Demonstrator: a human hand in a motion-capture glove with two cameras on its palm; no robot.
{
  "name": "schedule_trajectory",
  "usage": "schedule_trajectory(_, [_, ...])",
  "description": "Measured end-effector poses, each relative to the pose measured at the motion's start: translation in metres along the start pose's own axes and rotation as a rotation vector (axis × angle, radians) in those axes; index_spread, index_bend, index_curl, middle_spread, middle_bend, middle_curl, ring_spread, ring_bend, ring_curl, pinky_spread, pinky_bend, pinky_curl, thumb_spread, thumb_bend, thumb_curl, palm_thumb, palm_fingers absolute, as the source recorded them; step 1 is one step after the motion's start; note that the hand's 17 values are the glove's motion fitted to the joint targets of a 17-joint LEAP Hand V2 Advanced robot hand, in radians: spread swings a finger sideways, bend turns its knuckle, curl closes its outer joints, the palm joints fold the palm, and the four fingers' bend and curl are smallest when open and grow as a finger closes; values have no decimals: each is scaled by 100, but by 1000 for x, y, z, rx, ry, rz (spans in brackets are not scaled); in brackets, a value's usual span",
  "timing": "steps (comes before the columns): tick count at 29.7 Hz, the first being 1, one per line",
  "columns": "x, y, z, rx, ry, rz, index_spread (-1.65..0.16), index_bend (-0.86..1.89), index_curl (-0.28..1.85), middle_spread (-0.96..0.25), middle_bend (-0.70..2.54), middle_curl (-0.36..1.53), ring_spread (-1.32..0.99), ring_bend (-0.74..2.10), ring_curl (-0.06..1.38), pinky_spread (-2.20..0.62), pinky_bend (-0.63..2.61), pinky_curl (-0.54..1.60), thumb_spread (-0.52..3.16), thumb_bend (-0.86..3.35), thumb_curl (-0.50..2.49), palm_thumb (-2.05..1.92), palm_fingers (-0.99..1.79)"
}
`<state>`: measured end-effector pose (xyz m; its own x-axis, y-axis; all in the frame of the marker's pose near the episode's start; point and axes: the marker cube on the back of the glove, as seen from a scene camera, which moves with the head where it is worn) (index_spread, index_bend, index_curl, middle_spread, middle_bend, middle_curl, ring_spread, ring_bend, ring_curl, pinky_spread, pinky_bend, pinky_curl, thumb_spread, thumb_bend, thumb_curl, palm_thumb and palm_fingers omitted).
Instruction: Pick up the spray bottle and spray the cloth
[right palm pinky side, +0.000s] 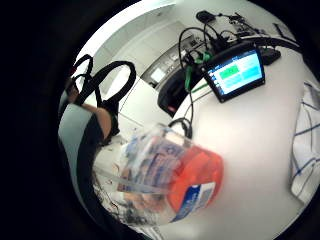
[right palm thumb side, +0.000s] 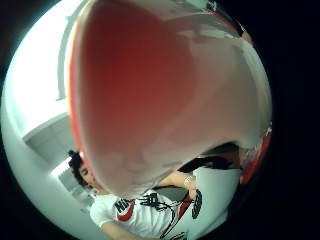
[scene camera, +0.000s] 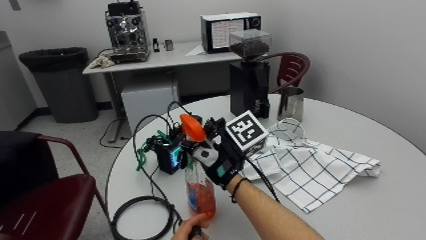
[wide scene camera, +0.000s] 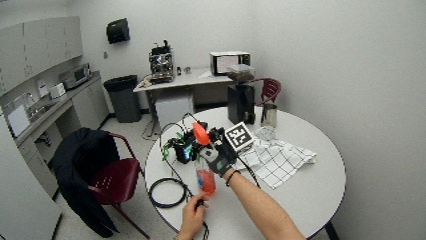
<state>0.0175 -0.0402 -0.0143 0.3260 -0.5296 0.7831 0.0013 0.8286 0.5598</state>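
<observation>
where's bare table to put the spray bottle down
Bare table lies past the checked cloth, toward the near right edge. The left side is crowded: coiled cable, small screen, the right hand gripping the spray bottle.

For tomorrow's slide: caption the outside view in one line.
Gloved right hand grips an orange-topped spray bottle beside a checked cloth on a round white table.

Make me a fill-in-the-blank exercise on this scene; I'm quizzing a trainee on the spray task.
1. The gloved right hand holds the ____ by its neck.
2. The bottle's spray head is coloured ____.
3. The cloth has a ____ pattern.
4. The cloth lies on the round ____.

Missing words: bottle; orange; checked; table
</observation>
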Motion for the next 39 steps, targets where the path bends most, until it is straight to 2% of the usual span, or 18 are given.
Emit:
schedule_trajectory(10, [8,0,-1,-41,-9,22,-25,11,27,-10,66,50,-10,74,43,-7,40,38,117,-2,53,81,121])
schedule_trajectory(15, [18,14,-8,-71,-16,83,-25,24,34,-9,54,46,-10,56,39,3,24,35,115,-3,51,78,93])
schedule_trajectory(19, [16,32,-27,-25,-10,93,-25,20,35,-8,48,44,-9,49,38,9,21,35,115,-5,48,71,85])
schedule_trajectory(22, [11,45,-51,14,14,108,-25,15,34,-8,45,43,-9,48,37,10,19,34,115,-4,47,69,91])
schedule_trajectory(27, [0,76,-91,10,188,126,-24,15,34,-8,43,42,-9,47,36,10,17,32,116,-3,45,68,103])
schedule_trajectory(35, [-6,148,-131,-52,654,79,-23,14,34,-7,43,43,-9,46,37,11,15,30,117,-2,43,71,107])
schedule_trajectory(39, [-6,181,-141,-83,748,121,-23,14,34,-7,43,43,-9,45,38,11,15,30,117,-2,42,71,107])
